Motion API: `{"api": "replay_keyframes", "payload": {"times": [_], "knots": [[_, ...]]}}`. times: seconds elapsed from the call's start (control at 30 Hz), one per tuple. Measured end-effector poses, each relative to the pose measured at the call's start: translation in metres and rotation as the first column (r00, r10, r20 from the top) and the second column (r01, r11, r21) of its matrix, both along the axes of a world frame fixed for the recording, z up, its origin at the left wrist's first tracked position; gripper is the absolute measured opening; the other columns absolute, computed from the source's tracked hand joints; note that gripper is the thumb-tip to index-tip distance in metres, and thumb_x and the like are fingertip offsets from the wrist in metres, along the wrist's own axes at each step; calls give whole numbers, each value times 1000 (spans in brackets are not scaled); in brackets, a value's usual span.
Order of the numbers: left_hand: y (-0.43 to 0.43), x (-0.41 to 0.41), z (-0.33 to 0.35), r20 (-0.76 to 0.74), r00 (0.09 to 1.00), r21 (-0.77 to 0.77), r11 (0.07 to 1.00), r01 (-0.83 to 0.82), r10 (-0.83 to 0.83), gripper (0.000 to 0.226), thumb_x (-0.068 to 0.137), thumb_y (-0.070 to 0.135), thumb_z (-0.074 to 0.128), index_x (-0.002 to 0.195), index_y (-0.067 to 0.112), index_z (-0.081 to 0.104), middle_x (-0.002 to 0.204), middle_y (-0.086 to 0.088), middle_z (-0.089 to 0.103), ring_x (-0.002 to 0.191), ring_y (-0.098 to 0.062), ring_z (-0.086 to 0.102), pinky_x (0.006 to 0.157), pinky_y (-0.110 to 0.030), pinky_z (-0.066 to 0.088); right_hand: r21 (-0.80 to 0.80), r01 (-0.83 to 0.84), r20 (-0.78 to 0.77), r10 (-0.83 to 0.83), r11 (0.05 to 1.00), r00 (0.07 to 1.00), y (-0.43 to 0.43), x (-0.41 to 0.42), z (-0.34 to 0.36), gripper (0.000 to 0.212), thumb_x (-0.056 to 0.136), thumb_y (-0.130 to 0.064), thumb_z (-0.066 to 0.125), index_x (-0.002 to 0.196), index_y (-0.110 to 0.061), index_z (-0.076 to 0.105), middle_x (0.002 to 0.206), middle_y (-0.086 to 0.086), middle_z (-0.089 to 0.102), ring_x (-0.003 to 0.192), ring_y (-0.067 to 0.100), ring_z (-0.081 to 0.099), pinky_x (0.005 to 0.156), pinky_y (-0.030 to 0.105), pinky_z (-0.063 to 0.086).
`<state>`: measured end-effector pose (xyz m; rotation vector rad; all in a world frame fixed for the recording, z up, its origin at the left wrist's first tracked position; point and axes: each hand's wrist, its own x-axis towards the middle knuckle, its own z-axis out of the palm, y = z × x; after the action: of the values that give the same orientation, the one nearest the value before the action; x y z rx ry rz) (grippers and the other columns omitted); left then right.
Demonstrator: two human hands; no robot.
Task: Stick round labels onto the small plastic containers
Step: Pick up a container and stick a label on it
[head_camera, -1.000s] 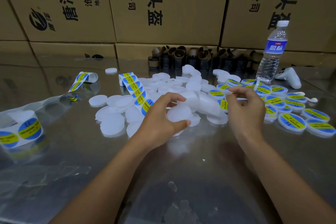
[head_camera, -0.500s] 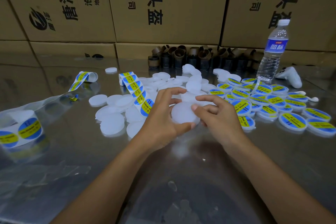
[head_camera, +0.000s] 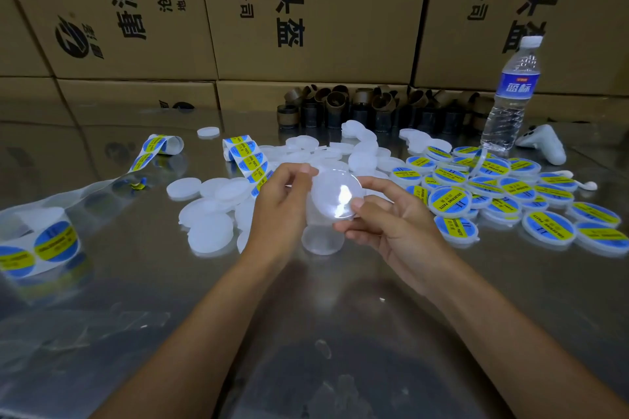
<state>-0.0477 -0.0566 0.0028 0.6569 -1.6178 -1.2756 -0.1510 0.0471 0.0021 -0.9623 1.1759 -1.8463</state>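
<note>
Container (head_camera: 332,192) raised over the bench (head_camera: 306,316), tilted. Fingers of the left hand (head_camera: 282,204) and right hand (head_camera: 394,224) clamp its opposite edges.

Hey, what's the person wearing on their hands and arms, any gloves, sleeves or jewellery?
Nothing shows. The left hand and right hand are bare, without gloves, rings or tape. The left forearm and right forearm are bare down to the frame's bottom edge: no sleeve, watch or bracelet in view.

Printed cardboard boxes (head_camera: 340,27) were stacked behind the shiny metal table (head_camera: 340,333), with a bunch of brown roll cores (head_camera: 357,109) along them and a water bottle (head_camera: 510,95) standing by a white controller (head_camera: 544,143).
</note>
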Motion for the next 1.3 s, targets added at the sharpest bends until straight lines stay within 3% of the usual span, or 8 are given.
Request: {"api": "replay_keyframes", "payload": {"times": [0.13, 0.23, 0.47, 0.63, 0.83, 1.03, 1.17, 1.3], "knots": [[-2, 3, -3, 95, 992, -126, 989, -72, 84, 34, 101, 26, 36, 81, 20, 63, 80, 6, 64, 76, -11, 56, 76, -36, 48, 2, 25, -5, -25, 1000, 1000, 0, 0, 0, 20, 88, -6, 58, 105, -17, 56, 74, -1, 70, 68, 19, 71, 56, 22, 54], [-3, 6, -5, 146, 973, -237, 961, -143, 181, 32, 100, 24, 37, 81, 23, 63, 83, 5, 64, 80, -12, 54, 73, -21, 43, 7, 55, -31, -55, 998, 998, 0, 2, -1, 20, 87, -9, 60, 104, -17, 57, 77, -1, 71, 69, 18, 71, 55, 22, 53], [-4, 8, -5, 164, 952, -274, 939, -207, 257, 34, 100, 28, 36, 88, 22, 66, 90, 4, 66, 91, -14, 55, 79, -32, 44, -16, 121, -66, -121, 993, 990, -2, 4, -4, 17, 84, -7, 62, 97, -17, 58, 70, -2, 69, 62, 9, 63, 53, 18, 48], [2, 7, 3, -22, 992, -216, 968, -127, 125, 34, 101, 24, 38, 78, 23, 63, 78, 14, 65, 77, 2, 56, 76, -22, 44, -18, 85, -54, -86, 996, 995, -3, 5, -4, 18, 85, -4, 61, 98, -15, 56, 73, -1, 71, 66, 13, 66, 61, 20, 52], [10, 6, 7, -116, 975, -103, 979, 177, -189, 25, 89, 37, 50, 85, 17, 64, 76, 14, 64, 74, 2, 57, 68, -13, 46, -13, 82, -29, -82, 997, 996, -5, 14, -4, 18, 83, -5, 65, 98, -11, 55, 78, 8, 72, 70, 20, 70, 65, 21, 53], [7, 4, 4, -76, 983, -83, 983, 162, -168, 14, 93, 20, 58, 88, 29, 68, 84, 19, 66, 85, -3, 60, 74, -20, 51, 15, 167, -145, -163, 986, 976, -8, 25, -4, 16, 83, -7, 67, 90, -11, 53, 73, 7, 71, 68, 25, 71, 70, 34, 56], [-3, 9, 11, -283, 946, 135, 970, 201, -157, 20, 93, 16, 55, 83, 26, 68, 81, 17, 66, 85, -9, 58, 72, -24, 47, -54, 284, -340, -285, 957, 896, -13, 25, 2, 5, 86, -11, 63, 83, -15, 61, 73, 0, 69, 63, 18, 67, 66, 27, 54], [-20, 17, 19, -547, 832, 297, 908, 296, -92, 13, 95, 12, 49, 96, 12, 62, 88, 4, 72, 85, -14, 67, 71, -24, 53, -118, 447, -553, -432, 887, 713, -33, 21, 12, 20, 86, -7, 61, 79, -26, 61, 76, -12, 64, 71, -1, 58, 64, 9, 43]]}}
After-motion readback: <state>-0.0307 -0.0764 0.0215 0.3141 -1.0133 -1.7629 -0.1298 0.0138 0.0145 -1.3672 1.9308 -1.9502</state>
